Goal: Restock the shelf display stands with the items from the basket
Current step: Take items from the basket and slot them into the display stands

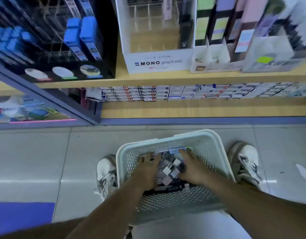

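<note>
Items (169, 171) piled in the white basket (216, 152), lower centre, on the floor (36, 161) between our shoes (105, 171). Our left hand (148, 168) lies on the pile, fingers spread. Right hand (192, 167): fingers straight, slightly apart, tips at a blue-labelled pack (177, 150). MONO display stand (157, 62) top centre on the shelf (166, 78), well apart.

Both arms reach forward and down, bare from the elbow. The left forearm (114, 204) and right forearm (243, 200) angle toward each other, so the hands end up near one another, with a narrow gap between. The left hand (148, 169) lies palm down, its fingers (143, 159) spread and pointing away from the body. The right hand (192, 167) is also palm down, fingers stretched ahead and loosely straight, thumb turned inward toward the left fingers.
</note>
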{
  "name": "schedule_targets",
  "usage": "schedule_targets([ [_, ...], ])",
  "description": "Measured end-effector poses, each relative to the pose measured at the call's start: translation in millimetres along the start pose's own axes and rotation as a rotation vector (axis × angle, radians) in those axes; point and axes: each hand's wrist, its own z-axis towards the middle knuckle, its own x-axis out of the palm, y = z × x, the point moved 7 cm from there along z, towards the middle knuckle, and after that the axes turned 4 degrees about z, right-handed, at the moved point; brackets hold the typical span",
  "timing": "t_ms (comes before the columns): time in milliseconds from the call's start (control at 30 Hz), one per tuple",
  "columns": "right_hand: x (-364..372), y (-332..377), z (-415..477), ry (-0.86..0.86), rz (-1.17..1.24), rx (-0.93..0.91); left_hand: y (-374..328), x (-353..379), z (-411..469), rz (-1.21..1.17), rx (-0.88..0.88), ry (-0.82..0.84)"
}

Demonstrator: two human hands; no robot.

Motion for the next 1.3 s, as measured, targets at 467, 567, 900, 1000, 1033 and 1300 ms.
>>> schedule_targets([
  [467,36,29,18,-0.059,-0.557,-0.249,-8,32,2,0.16,-0.153,-0.092],
  [567,40,30,15,-0.019,-0.547,-0.238,-10,31,2,0.16,-0.11,-0.08],
  [900,50,-3,6,0.019,-0.607,-0.296,6,33,-1,0.127,-0.132,-0.052],
  [1000,42,0,5,-0.002,-0.37,-0.254,3,29,-1,0.147,-0.114,-0.037],
  [1033,37,0,5,-0.02,-0.302,-0.231,4,28,0,0.125,-0.119,-0.036],
  [1300,7,1,4,-0.168,0.34,0.032,12,-5,-6,-0.578,-0.278,-0.161],
])
